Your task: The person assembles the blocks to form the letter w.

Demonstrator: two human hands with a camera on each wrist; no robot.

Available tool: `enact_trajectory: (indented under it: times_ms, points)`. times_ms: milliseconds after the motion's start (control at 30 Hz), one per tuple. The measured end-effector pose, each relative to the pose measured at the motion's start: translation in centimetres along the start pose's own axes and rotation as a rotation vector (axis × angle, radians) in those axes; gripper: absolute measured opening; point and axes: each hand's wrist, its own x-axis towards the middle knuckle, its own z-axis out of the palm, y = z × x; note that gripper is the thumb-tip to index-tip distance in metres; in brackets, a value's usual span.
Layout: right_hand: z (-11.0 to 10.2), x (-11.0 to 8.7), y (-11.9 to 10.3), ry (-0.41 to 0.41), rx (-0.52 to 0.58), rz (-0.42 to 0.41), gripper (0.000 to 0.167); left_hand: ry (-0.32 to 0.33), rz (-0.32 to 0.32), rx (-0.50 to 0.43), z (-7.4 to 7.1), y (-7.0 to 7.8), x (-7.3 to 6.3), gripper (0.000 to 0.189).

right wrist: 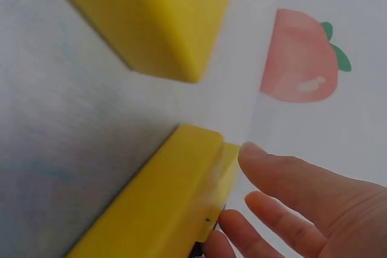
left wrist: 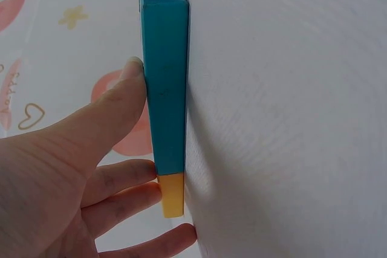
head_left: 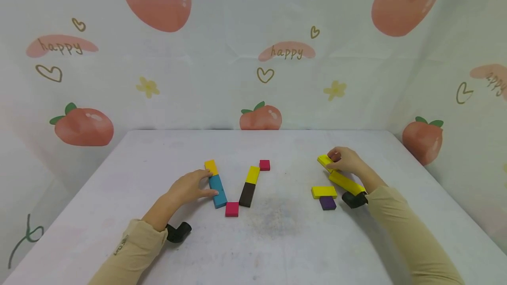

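Observation:
My left hand (head_left: 190, 188) lies beside a blue block (head_left: 217, 191) and an orange block (head_left: 211, 166) set end to end. Seen from the left wrist, its thumb touches the blue block, and fairly straight fingers rest along the orange block (left wrist: 172, 194). On the right side, my right hand (head_left: 345, 160) pinches a yellow block (head_left: 324, 160) between thumb and fingers. Just below it lies a long yellow block (head_left: 346, 183); the right wrist view shows this long yellow block (right wrist: 151, 197) partly covering the pinched one.
A red block (head_left: 232, 209) lies between the blue block's near end and a dark brown block (head_left: 247, 195). Another yellow block (head_left: 253, 174) continues the brown one, with a red block (head_left: 264, 165) at its far end. A yellow block (head_left: 324, 192) adjoins a purple block (head_left: 328, 203).

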Motion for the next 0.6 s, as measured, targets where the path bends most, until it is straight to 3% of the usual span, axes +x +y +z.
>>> enact_trajectory:
  times_ms: [600]
  points:
    - [0.77, -0.06, -0.22, 0.043, -0.015, 0.036, 0.039, 0.010, -0.001, 0.004, 0.10, 0.00, -0.02, 0.064]
